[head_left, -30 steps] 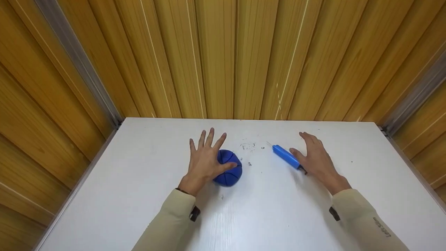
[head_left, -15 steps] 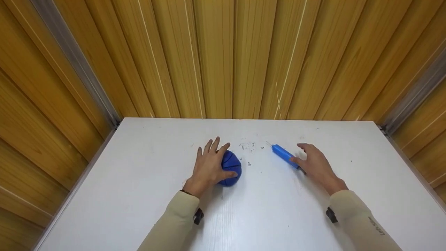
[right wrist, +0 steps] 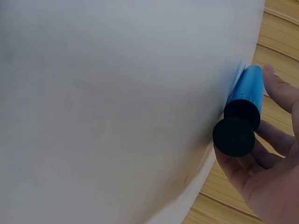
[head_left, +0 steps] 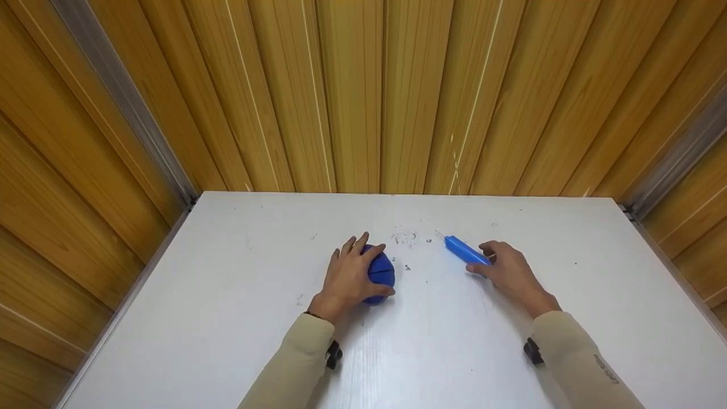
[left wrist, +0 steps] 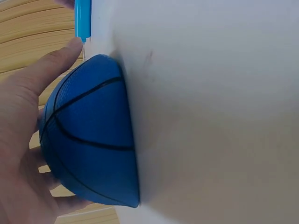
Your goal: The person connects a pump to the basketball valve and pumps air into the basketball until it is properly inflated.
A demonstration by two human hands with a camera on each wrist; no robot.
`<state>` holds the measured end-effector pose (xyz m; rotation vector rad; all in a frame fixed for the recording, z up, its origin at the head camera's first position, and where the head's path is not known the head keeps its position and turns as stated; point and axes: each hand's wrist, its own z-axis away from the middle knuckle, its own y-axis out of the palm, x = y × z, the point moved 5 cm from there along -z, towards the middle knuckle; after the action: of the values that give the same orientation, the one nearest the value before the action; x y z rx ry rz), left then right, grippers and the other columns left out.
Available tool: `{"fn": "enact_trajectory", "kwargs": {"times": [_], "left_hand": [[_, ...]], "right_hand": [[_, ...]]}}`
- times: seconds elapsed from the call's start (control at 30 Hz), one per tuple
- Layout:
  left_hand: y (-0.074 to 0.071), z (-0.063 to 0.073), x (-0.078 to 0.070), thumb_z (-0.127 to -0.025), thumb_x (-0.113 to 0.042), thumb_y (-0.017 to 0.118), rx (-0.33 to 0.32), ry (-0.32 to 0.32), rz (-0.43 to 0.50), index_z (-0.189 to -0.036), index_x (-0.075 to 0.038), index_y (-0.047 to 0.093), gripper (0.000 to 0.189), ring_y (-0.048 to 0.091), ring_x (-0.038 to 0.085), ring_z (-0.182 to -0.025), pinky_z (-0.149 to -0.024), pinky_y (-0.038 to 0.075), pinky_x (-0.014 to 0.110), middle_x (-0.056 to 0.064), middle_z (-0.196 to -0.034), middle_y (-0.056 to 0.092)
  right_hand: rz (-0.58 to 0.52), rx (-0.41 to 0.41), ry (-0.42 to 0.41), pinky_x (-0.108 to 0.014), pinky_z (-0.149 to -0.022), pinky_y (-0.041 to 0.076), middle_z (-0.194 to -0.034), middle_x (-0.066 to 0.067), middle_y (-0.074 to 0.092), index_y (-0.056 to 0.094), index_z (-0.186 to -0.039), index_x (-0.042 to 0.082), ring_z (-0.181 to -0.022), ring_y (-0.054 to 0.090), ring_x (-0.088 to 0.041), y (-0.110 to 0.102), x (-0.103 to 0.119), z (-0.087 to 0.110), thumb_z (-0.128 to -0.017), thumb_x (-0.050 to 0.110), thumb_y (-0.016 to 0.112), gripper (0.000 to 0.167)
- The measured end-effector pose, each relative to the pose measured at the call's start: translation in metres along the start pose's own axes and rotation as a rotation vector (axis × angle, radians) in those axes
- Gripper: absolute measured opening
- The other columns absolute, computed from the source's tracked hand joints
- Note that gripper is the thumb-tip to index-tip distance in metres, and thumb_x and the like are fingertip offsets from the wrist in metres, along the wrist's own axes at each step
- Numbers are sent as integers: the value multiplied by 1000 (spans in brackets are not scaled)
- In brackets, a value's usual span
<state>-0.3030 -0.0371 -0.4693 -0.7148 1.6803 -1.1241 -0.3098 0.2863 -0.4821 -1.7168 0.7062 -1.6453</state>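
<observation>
A blue ball (head_left: pixel 381 274) with black basketball seams sits on the white table, looking like a dome with a flat underside in the left wrist view. My left hand (head_left: pixel 351 278) grips it from the left, fingers over the far side and thumb at the near side. To the right lies a blue ball pump (head_left: pixel 466 250), its thin needle pointing to the far left. My right hand (head_left: pixel 511 272) holds the pump's handle end between thumb and fingers. In the right wrist view, the pump's round black handle (right wrist: pixel 233 137) shows beside the curled fingers (right wrist: pixel 231 170).
The white table (head_left: pixel 187 318) carries dark scuff marks (head_left: pixel 405 238) between ball and pump. Yellow wood-patterned panels (head_left: pixel 352 96) rise behind and at both sides, with grey metal posts (head_left: pixel 142 108) at the corners.
My left hand has come down and right, its spread fingers bending round the ball. My right hand has moved left and nearer, closing about the pump's handle end. Ball and pump have stayed in place.
</observation>
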Motion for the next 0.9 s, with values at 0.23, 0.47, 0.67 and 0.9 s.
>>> {"fn": "enact_trajectory", "kwargs": {"times": [0.23,0.47,0.67,0.9], "left_hand": [[6,-7,-2,-76,-61,91,-17,-52,-23,-155,-20,56,95,41,42,-147,-116,38,63,17,-159,45],[12,-8,-4,-77,-54,92,-72,-60,-75,-151,-21,60,87,47,40,-138,-110,43,61,15,-148,52],[12,-8,-2,-79,-48,94,-113,-47,-44,-145,-22,65,77,50,38,-134,-108,45,60,12,-144,55],[10,-7,0,-78,-40,97,-173,-16,18,-139,-21,70,69,54,39,-128,-106,45,61,11,-137,60]], "right_hand": [[12,-6,27,-59,-103,49,-127,-30,61,55,-140,-13,-112,60,-42,2,0,-3,-97,23,81,62],[-3,-5,38,-61,-106,47,-128,-29,61,59,-135,-12,-114,60,-43,7,1,-4,-98,17,78,51],[-19,-18,54,-60,-107,47,-129,-29,62,61,-134,-11,-118,60,-43,7,-1,-4,-101,12,74,42],[-55,-35,60,-60,-108,46,-132,-30,60,60,-135,-11,-122,58,-45,3,-3,-2,-102,14,72,43]]}}
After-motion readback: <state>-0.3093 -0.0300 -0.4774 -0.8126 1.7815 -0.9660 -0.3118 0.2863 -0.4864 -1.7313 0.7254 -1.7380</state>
